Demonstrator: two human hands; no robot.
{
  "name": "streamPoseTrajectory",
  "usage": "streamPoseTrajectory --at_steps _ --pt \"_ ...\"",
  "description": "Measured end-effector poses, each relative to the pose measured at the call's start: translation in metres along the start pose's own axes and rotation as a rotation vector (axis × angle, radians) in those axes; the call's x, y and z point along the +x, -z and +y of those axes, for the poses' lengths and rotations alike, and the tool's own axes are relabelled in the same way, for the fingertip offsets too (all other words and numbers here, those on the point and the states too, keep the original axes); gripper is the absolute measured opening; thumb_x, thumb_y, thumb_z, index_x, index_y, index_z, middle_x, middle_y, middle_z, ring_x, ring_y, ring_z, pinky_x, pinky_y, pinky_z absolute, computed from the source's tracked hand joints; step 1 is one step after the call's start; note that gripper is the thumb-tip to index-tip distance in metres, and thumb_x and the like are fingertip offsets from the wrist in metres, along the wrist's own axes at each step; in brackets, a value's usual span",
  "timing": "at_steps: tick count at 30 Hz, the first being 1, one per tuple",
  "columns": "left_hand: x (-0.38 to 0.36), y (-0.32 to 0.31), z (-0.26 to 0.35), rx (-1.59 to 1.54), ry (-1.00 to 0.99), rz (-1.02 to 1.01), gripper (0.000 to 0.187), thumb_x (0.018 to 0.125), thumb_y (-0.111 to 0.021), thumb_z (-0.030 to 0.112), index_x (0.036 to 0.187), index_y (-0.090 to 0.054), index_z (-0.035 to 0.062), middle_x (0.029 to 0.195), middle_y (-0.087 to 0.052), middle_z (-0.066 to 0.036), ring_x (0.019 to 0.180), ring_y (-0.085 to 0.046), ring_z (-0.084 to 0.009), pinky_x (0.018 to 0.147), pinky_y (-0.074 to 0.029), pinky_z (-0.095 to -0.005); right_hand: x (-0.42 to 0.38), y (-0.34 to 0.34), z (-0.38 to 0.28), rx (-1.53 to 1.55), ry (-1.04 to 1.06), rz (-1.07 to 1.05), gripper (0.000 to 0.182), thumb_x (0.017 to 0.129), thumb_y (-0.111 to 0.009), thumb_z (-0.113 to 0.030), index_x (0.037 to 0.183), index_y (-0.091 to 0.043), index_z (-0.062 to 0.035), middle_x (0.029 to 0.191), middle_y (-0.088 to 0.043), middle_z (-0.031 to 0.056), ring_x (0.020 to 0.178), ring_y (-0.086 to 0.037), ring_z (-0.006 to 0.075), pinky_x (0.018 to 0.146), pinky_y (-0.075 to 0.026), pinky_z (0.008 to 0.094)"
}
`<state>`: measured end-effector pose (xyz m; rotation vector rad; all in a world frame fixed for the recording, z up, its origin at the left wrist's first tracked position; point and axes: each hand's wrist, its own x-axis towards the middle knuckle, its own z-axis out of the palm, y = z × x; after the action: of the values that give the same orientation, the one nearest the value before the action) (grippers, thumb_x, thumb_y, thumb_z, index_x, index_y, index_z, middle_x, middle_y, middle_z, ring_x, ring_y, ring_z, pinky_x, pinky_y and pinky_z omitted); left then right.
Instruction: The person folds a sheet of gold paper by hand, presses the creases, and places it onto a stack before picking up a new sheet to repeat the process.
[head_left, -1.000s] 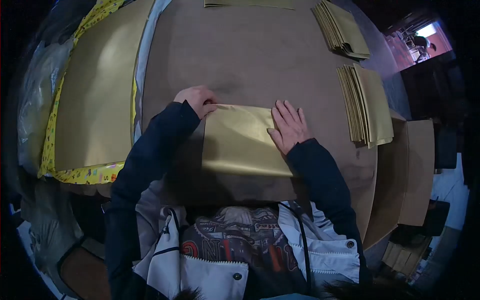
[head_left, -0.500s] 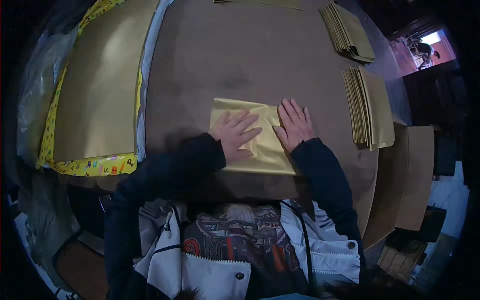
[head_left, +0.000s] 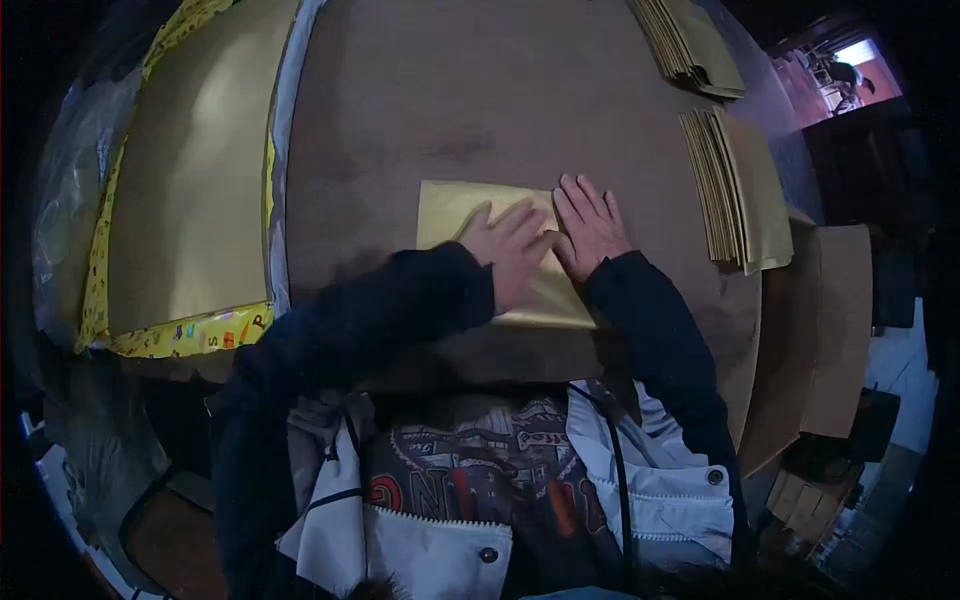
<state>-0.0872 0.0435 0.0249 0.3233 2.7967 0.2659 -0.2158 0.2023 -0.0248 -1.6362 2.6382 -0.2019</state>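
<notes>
A folded sheet of shiny gold paper (head_left: 446,205) lies flat on the brown tabletop in front of me. My left hand (head_left: 512,258) rests palm down across its middle, fingers spread and slightly blurred. Along the sheet's right edge lies my right hand (head_left: 590,228), flat with fingers stretched out. The two thumbs come close together over the paper. Part of the sheet is hidden beneath my hands and sleeves.
On the left, a large pile of flat gold sheets (head_left: 190,170) lies on a yellow printed wrapper (head_left: 200,334). Folded gold bundles stand at the right, one nearer (head_left: 745,190) and one farther (head_left: 690,45). An open cardboard box (head_left: 838,330) is beside the table's right edge.
My left hand has slid to the right across the gold paper, toward my right hand. My right hand stays at the sheet's right edge. The camera view has shifted slightly.
</notes>
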Motion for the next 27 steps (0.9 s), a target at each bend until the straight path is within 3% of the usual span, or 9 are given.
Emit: streamPoseTrajectory --at_steps 2,5,6,10,12,15,16,22,27 --pt "0.018 -0.029 0.018 0.006 -0.022 0.141 0.078 0.087 -0.05 0.055 0.145 -0.028 0.0064 0.151 -0.022 -0.017 0.141 -0.016 -0.0327 0.108 -0.023 -0.0565 0.001 -0.009 0.008 -0.056 -0.009 -0.032 0.057 0.094 -0.044 -0.034 0.141 -0.033 -0.0028 0.15 -0.027 0.0136 0.14 -0.02 0.0287 0.114 -0.016 0.0508" --pt "0.02 -0.045 -0.001 -0.017 0.039 0.322 0.077 0.088 -0.049 0.055 0.145 -0.027 0.008 0.152 -0.021 -0.016 0.142 -0.015 -0.0335 0.11 -0.019 -0.0562 0.002 -0.009 0.008 -0.026 -0.038 -0.007 0.057 0.092 -0.047 -0.032 0.138 -0.037 0.0001 0.148 -0.03 0.0138 0.139 -0.024 0.029 0.112 -0.018 0.0513" --pt "0.018 -0.041 -0.009 0.041 0.133 0.208 0.077 0.087 -0.049 0.057 0.145 -0.028 0.0103 0.153 -0.019 -0.016 0.142 -0.014 -0.0336 0.11 -0.016 -0.0577 0.001 -0.006 0.006 0.01 -0.036 -0.009 0.057 0.092 -0.046 -0.032 0.138 -0.037 -0.0001 0.148 -0.03 0.0139 0.139 -0.023 0.0291 0.112 -0.018 0.0508" --pt "-0.019 -0.048 -0.047 0.075 0.169 0.271 0.07 0.089 -0.045 0.056 0.141 -0.036 0.011 0.151 -0.022 -0.015 0.142 -0.015 -0.0342 0.109 -0.019 -0.058 0.0 -0.006 0.006 -0.003 -0.021 0.026 0.057 0.092 -0.047 -0.033 0.138 -0.038 -0.0005 0.148 -0.031 0.0149 0.139 -0.025 0.0297 0.112 -0.019 0.0513" --pt "-0.03 -0.046 -0.05 0.132 0.242 0.264 0.069 0.09 -0.051 0.048 0.144 -0.029 0.0117 0.153 -0.017 -0.015 0.142 -0.013 -0.0348 0.108 -0.02 -0.0611 0.001 -0.008 0.006 -0.025 -0.023 0.023 0.057 0.092 -0.047 -0.033 0.138 -0.038 -0.0005 0.148 -0.031 0.0149 0.139 -0.025 0.0298 0.112 -0.02 0.0519" --pt "-0.031 -0.041 -0.03 0.115 0.147 0.226 0.06 0.09 -0.055 0.034 0.142 -0.035 0.0108 0.153 -0.017 -0.015 0.142 -0.014 -0.0345 0.107 -0.023 -0.0614 0.0 -0.007 0.007 -0.084 -0.007 0.017 0.058 0.092 -0.046 -0.036 0.138 -0.038 -0.001 0.149 -0.029 0.0148 0.139 -0.024 0.0298 0.111 -0.02 0.053" --pt "-0.029 -0.037 -0.018 0.016 0.109 0.074 0.058 0.091 -0.054 0.036 0.141 -0.037 0.0114 0.153 -0.018 -0.015 0.142 -0.014 -0.0344 0.107 -0.022 -0.0618 0.0 -0.008 0.007 -0.072 -0.013 0.017 0.058 0.093 -0.045 -0.036 0.138 -0.037 -0.0009 0.149 -0.029 0.0146 0.14 -0.023 0.0296 0.111 -0.02 0.053" --pt "-0.047 -0.059 -0.009 -0.007 0.087 0.203 0.073 0.085 -0.049 0.059 0.143 -0.035 0.0172 0.153 -0.018 -0.014 0.142 -0.015 -0.0346 0.108 -0.021 -0.0601 0.001 -0.01 0.007 -0.054 -0.047 -0.024 0.06 0.093 -0.043 -0.038 0.141 -0.034 -0.0029 0.15 -0.027 0.0129 0.141 -0.021 0.0274 0.113 -0.017 0.0514" --pt "-0.075 -0.075 -0.037 0.027 0.025 0.347 0.079 0.078 -0.044 0.073 0.139 -0.04 0.0224 0.15 -0.023 -0.016 0.138 -0.02 -0.0405 0.1 -0.021 -0.0684 0.001 -0.011 0.007 -0.085 -0.043 -0.028 0.06 0.093 -0.044 -0.039 0.14 -0.035 -0.0024 0.151 -0.026 0.0133 0.141 -0.019 0.029 0.112 -0.018 0.0528"
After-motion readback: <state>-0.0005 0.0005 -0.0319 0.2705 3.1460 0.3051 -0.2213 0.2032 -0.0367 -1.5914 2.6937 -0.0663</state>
